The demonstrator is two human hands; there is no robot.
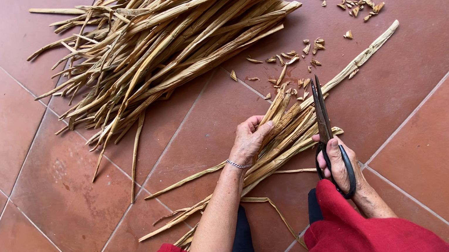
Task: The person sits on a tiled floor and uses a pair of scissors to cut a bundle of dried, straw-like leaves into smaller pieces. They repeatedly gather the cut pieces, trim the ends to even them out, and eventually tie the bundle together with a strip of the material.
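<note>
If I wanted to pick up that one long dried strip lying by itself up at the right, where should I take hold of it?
Probably near the middle of the single long strip, pinching across its narrow width from above. It lies flat on the tiled floor, slanting up to the right, and its lower end runs in among the bundle under the left hand, beside the scissors.

A small bundle of dry, straw-coloured reed strips (282, 138) is laid slantwise on the floor, its tips aimed toward two o'clock. Black-handled scissors (326, 128) are held upright at its three o'clock side, blades closed, pointing to twelve.
</note>
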